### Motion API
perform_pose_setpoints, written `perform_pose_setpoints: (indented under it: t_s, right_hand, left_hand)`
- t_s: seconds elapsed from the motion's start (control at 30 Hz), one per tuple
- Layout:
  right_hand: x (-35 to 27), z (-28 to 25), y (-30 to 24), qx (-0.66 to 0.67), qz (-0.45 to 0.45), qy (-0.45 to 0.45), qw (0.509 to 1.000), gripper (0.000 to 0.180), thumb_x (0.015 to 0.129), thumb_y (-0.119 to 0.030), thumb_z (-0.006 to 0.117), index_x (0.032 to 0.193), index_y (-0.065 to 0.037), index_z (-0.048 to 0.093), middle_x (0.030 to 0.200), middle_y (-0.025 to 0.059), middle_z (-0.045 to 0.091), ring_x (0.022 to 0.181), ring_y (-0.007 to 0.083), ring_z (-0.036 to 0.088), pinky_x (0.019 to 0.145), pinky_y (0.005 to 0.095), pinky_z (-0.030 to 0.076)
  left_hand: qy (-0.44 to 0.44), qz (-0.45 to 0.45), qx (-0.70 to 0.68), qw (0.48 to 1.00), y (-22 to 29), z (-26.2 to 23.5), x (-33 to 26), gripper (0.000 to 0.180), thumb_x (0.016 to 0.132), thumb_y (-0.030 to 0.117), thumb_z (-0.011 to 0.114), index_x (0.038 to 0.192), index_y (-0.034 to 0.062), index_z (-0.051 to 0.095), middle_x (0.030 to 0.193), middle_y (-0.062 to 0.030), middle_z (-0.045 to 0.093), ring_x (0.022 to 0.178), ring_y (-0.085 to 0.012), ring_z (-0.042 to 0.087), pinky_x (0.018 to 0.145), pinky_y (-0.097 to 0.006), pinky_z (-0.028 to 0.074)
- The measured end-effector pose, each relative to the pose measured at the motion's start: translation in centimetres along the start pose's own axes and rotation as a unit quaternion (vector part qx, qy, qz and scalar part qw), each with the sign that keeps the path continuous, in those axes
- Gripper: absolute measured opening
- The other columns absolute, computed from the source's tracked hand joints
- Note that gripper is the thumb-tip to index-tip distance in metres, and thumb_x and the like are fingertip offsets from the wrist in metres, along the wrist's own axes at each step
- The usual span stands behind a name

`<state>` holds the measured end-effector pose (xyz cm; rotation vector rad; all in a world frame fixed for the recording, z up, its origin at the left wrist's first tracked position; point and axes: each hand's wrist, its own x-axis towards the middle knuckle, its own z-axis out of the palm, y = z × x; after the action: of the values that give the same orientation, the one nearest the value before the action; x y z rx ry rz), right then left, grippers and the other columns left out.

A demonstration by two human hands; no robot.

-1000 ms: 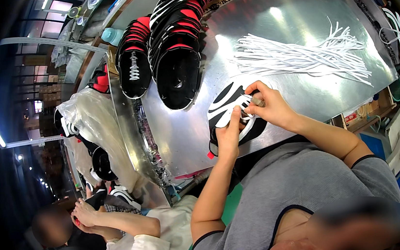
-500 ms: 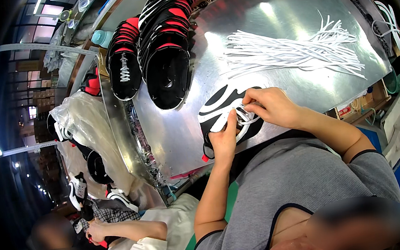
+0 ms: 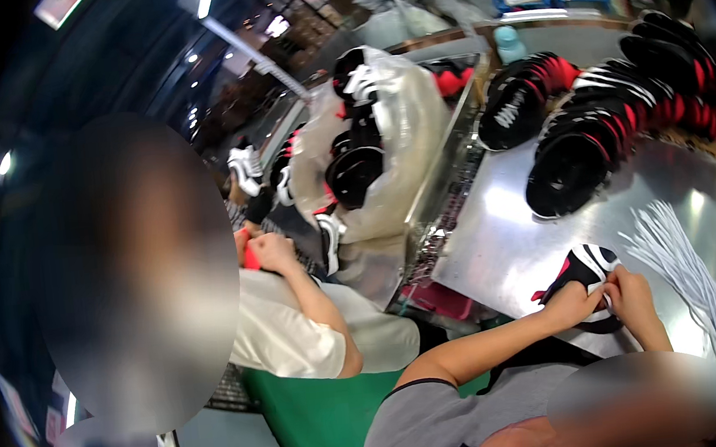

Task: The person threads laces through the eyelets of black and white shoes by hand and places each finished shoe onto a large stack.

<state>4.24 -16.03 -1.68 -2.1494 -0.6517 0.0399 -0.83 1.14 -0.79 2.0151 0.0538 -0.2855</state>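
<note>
A black, white and red shoe upper [image 3: 587, 264] lies on the metal tabletop in front of me. My left hand [image 3: 571, 306] is closed on its near side. Over the upper's lacing area, my right hand [image 3: 631, 298] meets the left with thumb and fingers pinched together. What sits in that pinch is too small and blurred to make out. Just right of my hands, a bundle of loose white shoelaces [image 3: 689, 280] is spread on the metal.
Nested rows of black and red shoe uppers [image 3: 569, 173] stand at the table's far side, near a light-blue bottle [image 3: 509, 43]. To the left are a plastic bag [image 3: 415, 139] with more uppers and a co-worker's hand [image 3: 274, 251] by something red.
The view has swung left, so the table and my hands now appear lower and further right. More of the co-worker shows. Both my hands are still together at the shoe upper.
</note>
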Motion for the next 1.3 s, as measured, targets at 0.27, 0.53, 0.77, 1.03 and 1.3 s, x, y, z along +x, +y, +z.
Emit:
perform_pose_setpoints:
  t_s: [0.27, 0.53, 0.77, 1.03, 1.3]
  right_hand:
    - [2.5, -1.6, -0.2, 0.158, 0.061, 0.082, 0.982, 0.005, 0.093, -0.003, 0.053, 0.094, 0.001, 0.056, 0.072, 0.0099, 0.059, 0.066, 0.0166, 0.057, 0.062, 0.0298, 0.044]
    - [2.3, 3.3, 2.2, 0.107, -0.003, 0.164, 0.981, 0.012, 0.098, -0.005, 0.051, 0.106, 0.0, 0.059, 0.079, 0.0099, 0.06, 0.067, 0.0175, 0.056, 0.065, 0.0291, 0.046]
    - [2.6, 3.0, 1.3, 0.118, -0.004, 0.128, 0.985, 0.011, 0.097, -0.005, 0.052, 0.104, 0.0, 0.059, 0.083, 0.0126, 0.062, 0.07, 0.0201, 0.06, 0.066, 0.0309, 0.047]
    - [3.0, 3.6, 1.2, 0.029, -0.01, 0.139, 0.99, 0.013, 0.096, -0.006, 0.052, 0.106, -0.001, 0.059, 0.093, 0.0202, 0.065, 0.085, 0.038, 0.065, 0.073, 0.0397, 0.049]
    - [3.5, 4.3, 1.7, 0.006, 0.047, 0.139, 0.989, 0.014, 0.097, -0.009, 0.051, 0.107, -0.004, 0.059, 0.092, 0.0199, 0.066, 0.083, 0.0388, 0.065, 0.07, 0.0415, 0.049]
  left_hand:
    - [-0.04, -0.058, -0.209, 0.975, -1.6, -2.2, 3.0, 0.033, 0.089, 0.026, 0.055, 0.067, 0.0043, 0.068, 0.061, -0.0027, 0.061, 0.054, -0.0108, 0.051, 0.055, -0.025, 0.041]
    - [-0.003, -0.034, -0.272, 0.962, -1.0, -2.6, 2.6, 0.016, 0.085, 0.005, 0.067, 0.1, 0.0007, 0.068, 0.079, -0.0004, 0.065, 0.068, -0.0081, 0.057, 0.06, -0.025, 0.046]
    - [0.037, -0.009, -0.201, 0.979, -1.8, -2.2, 3.2, 0.011, 0.083, 0.004, 0.068, 0.093, 0.001, 0.069, 0.073, -0.0005, 0.065, 0.06, -0.0078, 0.056, 0.053, -0.026, 0.043]
    - [-0.032, -0.031, -0.259, 0.965, -2.8, -2.4, 3.6, 0.025, 0.083, 0.004, 0.069, 0.108, 0.002, 0.068, 0.089, 0.0007, 0.067, 0.078, -0.0078, 0.058, 0.07, -0.025, 0.049]
    - [-0.238, -0.049, -0.426, 0.872, -0.5, -6.0, 2.2, 0.006, 0.088, 0.013, 0.063, 0.089, 0.0065, 0.064, 0.074, 0.0057, 0.055, 0.058, -0.0022, 0.04, 0.053, -0.021, 0.031]
